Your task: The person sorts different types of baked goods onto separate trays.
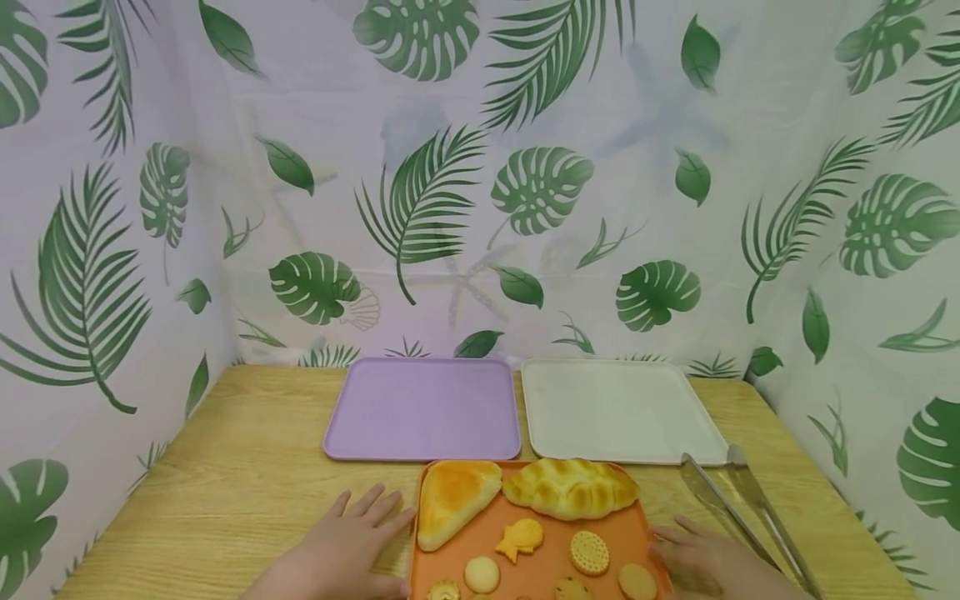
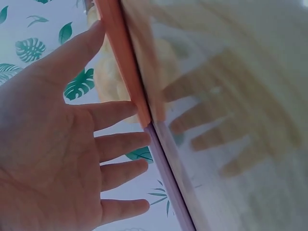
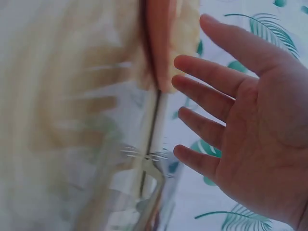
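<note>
An orange tray (image 1: 465, 550) lies at the table's front edge. On it are a triangular bread (image 1: 457, 500), a braided loaf (image 1: 572, 488), a fish-shaped cookie (image 1: 520, 538), a round dotted biscuit (image 1: 589, 553) and several other small cookies. Fingers spread and straight, my left hand (image 1: 345, 542) is beside the tray's left edge; in the left wrist view the left hand (image 2: 72, 144) has its fingertips close to the orange rim. On the opposite side my right hand (image 1: 712, 557) is by the tray's right edge, and in the right wrist view the right hand (image 3: 260, 110) has extended fingers holding nothing.
Behind the orange tray stand a purple tray (image 1: 423, 408) on the left and a white tray (image 1: 622, 410) on the right. Metal tongs (image 1: 765, 508) lie at the right, tips against the white tray's front corner. Leaf-printed cloth (image 1: 465, 208) encloses the wooden table (image 1: 225, 467).
</note>
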`<state>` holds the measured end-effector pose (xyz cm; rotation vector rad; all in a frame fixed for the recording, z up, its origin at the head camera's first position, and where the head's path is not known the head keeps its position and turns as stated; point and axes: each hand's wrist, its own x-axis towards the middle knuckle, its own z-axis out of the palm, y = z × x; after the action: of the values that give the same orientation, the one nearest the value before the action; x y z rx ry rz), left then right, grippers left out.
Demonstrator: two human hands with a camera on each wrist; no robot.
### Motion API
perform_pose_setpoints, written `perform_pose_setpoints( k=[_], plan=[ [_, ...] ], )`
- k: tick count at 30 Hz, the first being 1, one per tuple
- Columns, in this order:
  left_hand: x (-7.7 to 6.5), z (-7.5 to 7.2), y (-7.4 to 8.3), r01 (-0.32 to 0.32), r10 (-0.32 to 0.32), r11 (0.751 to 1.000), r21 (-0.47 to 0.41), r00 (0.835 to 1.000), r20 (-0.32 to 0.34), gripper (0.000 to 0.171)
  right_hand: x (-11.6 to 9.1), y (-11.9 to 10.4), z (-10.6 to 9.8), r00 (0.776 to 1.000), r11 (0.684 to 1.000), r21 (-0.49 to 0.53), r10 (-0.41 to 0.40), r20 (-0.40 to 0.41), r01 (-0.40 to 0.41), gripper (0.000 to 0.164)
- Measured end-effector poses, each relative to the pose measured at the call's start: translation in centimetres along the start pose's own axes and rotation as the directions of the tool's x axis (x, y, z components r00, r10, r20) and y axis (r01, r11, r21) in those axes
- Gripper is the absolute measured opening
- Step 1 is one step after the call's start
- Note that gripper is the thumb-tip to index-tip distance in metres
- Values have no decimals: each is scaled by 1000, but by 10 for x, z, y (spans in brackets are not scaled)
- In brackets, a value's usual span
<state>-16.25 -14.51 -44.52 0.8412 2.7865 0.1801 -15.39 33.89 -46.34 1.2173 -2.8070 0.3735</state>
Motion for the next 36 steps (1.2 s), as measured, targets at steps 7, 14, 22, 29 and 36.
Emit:
perform_pose_setpoints(
  k=[7,14,22,29,36],
  plan=[
    [3,-2,5,36,-37,999,-40,999,-8,87,3,-19,-32,925,948,9,313,-216,-319,58],
    [6,-8,7,58,-58,996,-65,998,6,90,-4,-4,-44,830,844,-28,521,-198,-536,75],
    [9,-13,8,59,-59,994,-97,998,8,95,-19,18,-35,694,705,-41,705,147,-708,103],
    [16,-12,8,48,-48,997,-62,999,8,105,-22,30,-34,643,666,-7,724,249,-746,112],
    [18,-11,8,66,-65,996,-59,998,12,108,-23,37,-34,566,588,-13,784,256,-809,127]
  ],
)
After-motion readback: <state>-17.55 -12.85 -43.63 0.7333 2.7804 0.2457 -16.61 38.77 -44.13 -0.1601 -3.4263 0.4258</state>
